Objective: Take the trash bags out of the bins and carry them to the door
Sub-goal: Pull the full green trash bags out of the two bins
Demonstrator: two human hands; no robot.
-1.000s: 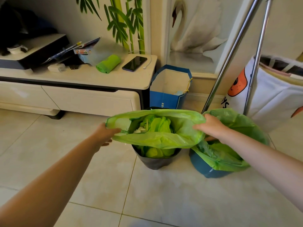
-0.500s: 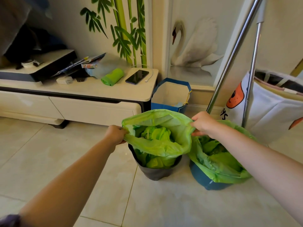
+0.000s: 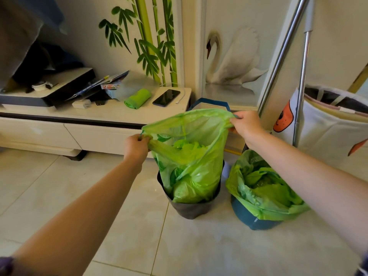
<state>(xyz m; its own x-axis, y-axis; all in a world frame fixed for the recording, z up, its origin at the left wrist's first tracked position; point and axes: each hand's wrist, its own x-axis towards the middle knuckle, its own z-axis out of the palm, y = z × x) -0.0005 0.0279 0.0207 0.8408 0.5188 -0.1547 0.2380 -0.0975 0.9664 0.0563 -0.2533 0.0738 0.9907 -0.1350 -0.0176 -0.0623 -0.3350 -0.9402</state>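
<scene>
A green trash bag [image 3: 191,162] stands stretched upward, its lower part still inside a dark grey bin [image 3: 191,209] on the tiled floor. My left hand [image 3: 136,147] grips the bag's left rim and my right hand [image 3: 246,126] grips its right rim, holding the mouth open wide. Crumpled green trash shows inside. To the right, a second green trash bag [image 3: 262,190] lines a blue bin [image 3: 247,218] with its rim folded over the edge.
A low white cabinet [image 3: 99,134] behind the bins carries a roll of green bags [image 3: 137,98], a phone [image 3: 166,97] and clutter. A blue paper bag [image 3: 209,103] stands behind. Metal poles [image 3: 282,56] and a white laundry hamper [image 3: 330,128] are at right.
Both hands have lifted the bag's rim off the dark bin and pulled it upward, so the bag now stands tall and partly out of the bin.
</scene>
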